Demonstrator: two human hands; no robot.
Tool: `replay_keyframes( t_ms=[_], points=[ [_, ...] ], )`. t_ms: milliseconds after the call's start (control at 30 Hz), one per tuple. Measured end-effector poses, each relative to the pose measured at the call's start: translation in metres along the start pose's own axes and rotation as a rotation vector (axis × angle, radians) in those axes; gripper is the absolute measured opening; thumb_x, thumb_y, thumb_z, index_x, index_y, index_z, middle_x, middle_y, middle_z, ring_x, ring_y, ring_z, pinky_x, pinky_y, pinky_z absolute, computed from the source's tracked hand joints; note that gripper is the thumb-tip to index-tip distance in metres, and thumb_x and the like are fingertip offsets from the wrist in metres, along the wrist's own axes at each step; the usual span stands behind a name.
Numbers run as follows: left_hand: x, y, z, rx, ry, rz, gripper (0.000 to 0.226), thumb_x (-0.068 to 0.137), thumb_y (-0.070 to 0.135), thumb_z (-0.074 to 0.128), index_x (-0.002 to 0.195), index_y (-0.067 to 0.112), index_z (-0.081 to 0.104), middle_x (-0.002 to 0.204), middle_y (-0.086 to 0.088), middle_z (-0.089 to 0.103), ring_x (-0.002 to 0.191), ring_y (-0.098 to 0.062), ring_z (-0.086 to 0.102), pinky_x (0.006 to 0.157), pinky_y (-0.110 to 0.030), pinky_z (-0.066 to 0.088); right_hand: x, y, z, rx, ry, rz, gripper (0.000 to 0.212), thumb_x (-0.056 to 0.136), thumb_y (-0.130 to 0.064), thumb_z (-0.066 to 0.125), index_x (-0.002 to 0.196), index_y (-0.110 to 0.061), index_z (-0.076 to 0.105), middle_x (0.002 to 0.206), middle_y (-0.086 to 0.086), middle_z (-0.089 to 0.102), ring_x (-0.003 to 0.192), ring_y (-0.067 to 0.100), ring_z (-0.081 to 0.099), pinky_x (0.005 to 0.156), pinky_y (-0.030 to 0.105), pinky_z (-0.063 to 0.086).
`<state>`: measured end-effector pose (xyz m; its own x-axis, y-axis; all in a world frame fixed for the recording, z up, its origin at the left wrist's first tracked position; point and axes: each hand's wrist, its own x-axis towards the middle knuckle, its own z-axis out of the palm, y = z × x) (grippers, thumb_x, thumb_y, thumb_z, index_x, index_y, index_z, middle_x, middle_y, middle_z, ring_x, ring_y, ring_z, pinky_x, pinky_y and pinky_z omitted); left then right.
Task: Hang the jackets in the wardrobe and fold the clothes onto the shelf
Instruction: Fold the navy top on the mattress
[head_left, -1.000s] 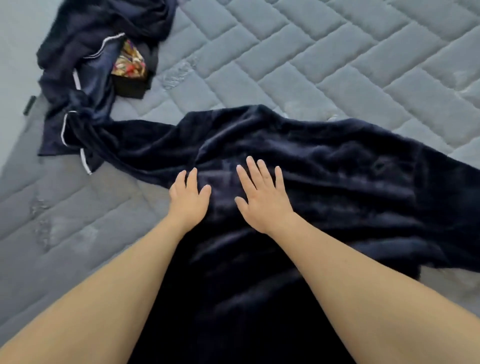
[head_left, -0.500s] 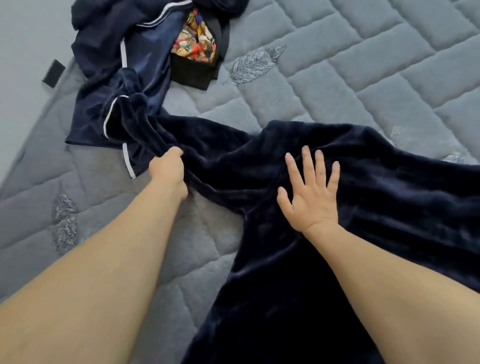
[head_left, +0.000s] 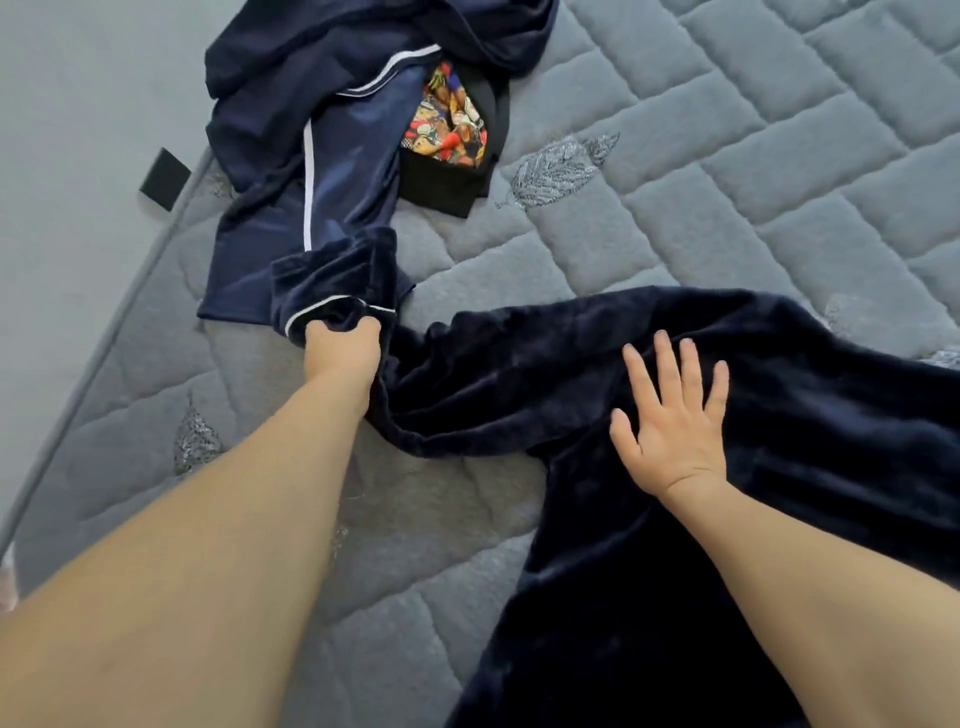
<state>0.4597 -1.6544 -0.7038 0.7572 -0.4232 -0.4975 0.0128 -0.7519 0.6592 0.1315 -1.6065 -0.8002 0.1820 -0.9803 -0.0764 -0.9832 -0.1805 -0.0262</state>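
Observation:
A dark navy velvet garment (head_left: 649, 519) lies spread over the right and lower part of the grey quilted mattress (head_left: 727, 171). Its sleeve (head_left: 467, 374) stretches out to the left, ending in a cuff with white piping (head_left: 332, 275). My left hand (head_left: 340, 348) grips the sleeve right at that cuff. My right hand (head_left: 670, 421) lies flat on the garment's body with its fingers spread.
A shiny navy garment with white piping (head_left: 322, 156) lies crumpled at the mattress's upper left. Beside it sits a black piece with a colourful print (head_left: 449, 130). The mattress edge (head_left: 93, 364) runs diagonally on the left, with grey floor beyond and a small black tag (head_left: 165, 178).
My left hand left the garment's body, moved out left along the sleeve and took hold at the cuff. My right hand stayed flat on the fabric. The view shifted left.

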Motion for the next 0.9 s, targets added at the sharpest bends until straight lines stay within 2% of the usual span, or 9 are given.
replay_keyframes(
  t_ms=[100, 167, 300, 367, 433, 500, 600, 700, 900],
  points=[
    [0.000, 0.011, -0.006, -0.030, 0.041, 0.103, 0.039, 0.100, 0.032, 0.042, 0.123, 0.004, 0.056, 0.130, -0.020, 0.057, 0.117, -0.040, 0.053, 0.086, -0.035, 0.038, 0.000, 0.001, 0.001, 0.000, 0.011, 0.011, 0.074, 0.089, -0.051, 0.032, 0.156, -0.025, 0.016, 0.163, 0.010, 0.011, 0.150, 0.033, 0.005, 0.118, 0.061, 0.002],
    [-0.003, 0.021, -0.018, -0.335, 0.012, 0.097, 0.042, 0.104, 0.037, 0.039, 0.129, 0.009, 0.056, 0.131, -0.016, 0.060, 0.118, -0.036, 0.056, 0.096, -0.037, 0.045, 0.000, 0.002, 0.000, 0.005, 0.014, 0.002, 0.074, 0.089, -0.051, 0.032, 0.156, -0.025, 0.016, 0.163, 0.011, 0.011, 0.150, 0.034, 0.006, 0.117, 0.062, 0.003],
    [-0.009, -0.005, -0.043, -0.770, -0.020, -0.322, 0.047, 0.099, 0.056, 0.034, 0.120, 0.028, 0.065, 0.119, -0.002, 0.070, 0.103, -0.024, 0.067, 0.084, -0.042, 0.056, 0.000, 0.001, 0.000, 0.018, 0.028, 0.003, 0.073, 0.089, -0.051, 0.031, 0.156, -0.024, 0.017, 0.163, 0.011, 0.011, 0.150, 0.034, 0.006, 0.117, 0.062, 0.003],
    [-0.020, -0.030, -0.041, -0.620, 0.098, -0.524, 0.047, 0.097, 0.046, 0.032, 0.128, 0.025, 0.059, 0.132, -0.001, 0.062, 0.113, -0.025, 0.060, 0.099, -0.044, 0.047, 0.000, 0.000, 0.000, 0.022, 0.025, 0.000, 0.073, 0.090, -0.050, 0.030, 0.156, -0.024, 0.016, 0.163, 0.011, 0.011, 0.150, 0.033, 0.005, 0.117, 0.062, 0.003],
    [-0.042, -0.042, -0.022, -0.328, 0.262, -0.462, 0.047, 0.094, 0.033, 0.039, 0.138, 0.020, 0.050, 0.143, -0.007, 0.050, 0.124, -0.032, 0.051, 0.108, -0.040, 0.039, 0.000, 0.001, 0.001, 0.034, 0.018, 0.004, 0.072, 0.090, -0.050, 0.030, 0.157, -0.024, 0.016, 0.163, 0.011, 0.010, 0.150, 0.033, 0.004, 0.117, 0.062, 0.002],
    [-0.067, -0.039, 0.004, 0.118, 0.299, 0.060, 0.044, 0.091, 0.023, 0.048, 0.134, 0.014, 0.051, 0.138, -0.015, 0.048, 0.123, -0.035, 0.048, 0.101, -0.036, 0.036, -0.001, 0.000, 0.001, 0.033, 0.017, 0.003, 0.072, 0.091, -0.050, 0.030, 0.157, -0.024, 0.015, 0.163, 0.011, 0.009, 0.150, 0.033, 0.004, 0.117, 0.062, 0.002],
    [-0.094, -0.037, 0.048, 0.434, -0.157, 0.748, 0.050, 0.093, 0.029, 0.047, 0.142, 0.019, 0.044, 0.148, -0.011, 0.036, 0.132, -0.032, 0.034, 0.108, -0.042, 0.028, 0.001, -0.002, -0.001, 0.024, 0.020, 0.005, 0.072, 0.091, -0.051, 0.030, 0.157, -0.025, 0.015, 0.163, 0.011, 0.009, 0.150, 0.033, 0.004, 0.118, 0.061, 0.002],
    [-0.089, -0.058, 0.078, 0.849, -0.571, 0.696, 0.057, 0.100, 0.046, 0.029, 0.154, 0.042, 0.010, 0.164, 0.010, -0.005, 0.150, -0.016, -0.010, 0.116, -0.060, -0.001, -0.003, -0.003, -0.009, 0.086, 0.027, 0.016, 0.069, 0.093, -0.050, 0.029, 0.156, -0.026, 0.015, 0.164, 0.009, 0.009, 0.151, 0.029, 0.004, 0.119, 0.058, 0.000],
    [-0.087, -0.076, 0.103, 1.194, -0.402, 0.532, 0.072, 0.088, 0.054, 0.017, 0.150, 0.046, -0.019, 0.157, 0.014, -0.034, 0.143, -0.016, -0.036, 0.103, -0.076, -0.014, -0.010, 0.086, -0.029, 0.144, 0.092, 0.234, 0.066, 0.096, -0.047, 0.027, 0.156, -0.021, 0.018, 0.163, 0.007, 0.013, 0.149, 0.025, 0.014, 0.120, 0.052, -0.002]
  ],
)
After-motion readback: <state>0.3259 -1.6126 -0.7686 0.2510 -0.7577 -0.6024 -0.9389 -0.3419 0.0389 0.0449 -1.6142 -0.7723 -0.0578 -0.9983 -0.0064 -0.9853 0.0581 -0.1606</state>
